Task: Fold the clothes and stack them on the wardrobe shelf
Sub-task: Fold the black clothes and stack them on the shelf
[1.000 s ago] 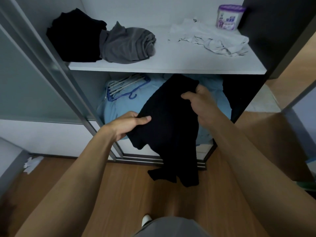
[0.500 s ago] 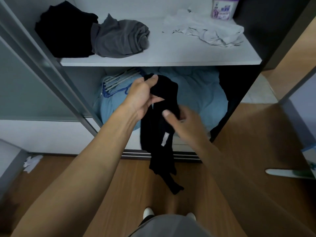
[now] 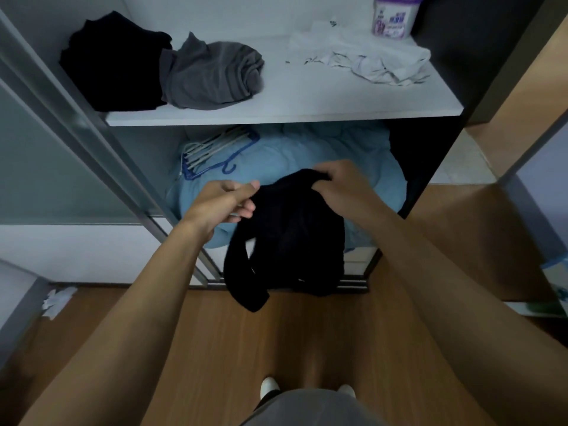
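The wardrobe [image 3: 479, 50] stands open ahead of both grips, and the wooden floor [image 3: 215, 339] spreads out beneath them. Just beyond the grips, in the lower compartment, a big bundle of pale blue bedding [image 3: 322, 155] fills the space. Above the grips runs the white shelf [image 3: 307, 103].

The black garment [image 3: 292, 235] hangs between the two grips, held in the air in front of the bedding. Its body droops towards the wardrobe's bottom rail, and one long end dangles lowest on the left grip's side. The right grip [image 3: 344, 186] is closed tight, fingers curled over a bunched part of the garment's top edge. The left grip [image 3: 224, 204] is partly closed, with thumb and fingers pinching at the garment's other upper corner. How much cloth sits between them I can't make out. The two grips are near each other, and the cloth sags slack between them.

On the shelf, above and to the left of the left grip, sits a black pile [image 3: 113, 63]. A rolled grey garment [image 3: 212, 75] touches it on the side nearer the grips. Above the right grip lies a crumpled white garment [image 3: 368, 59].

A bunch of hangers [image 3: 212, 152] rests on the bedding just beyond the left grip. Behind the white garment, at the back of the shelf, stands a small tub with a purple lid [image 3: 393, 16]. A scrap of white paper [image 3: 57, 299] lies on the floor, well out to the left of the left grip.
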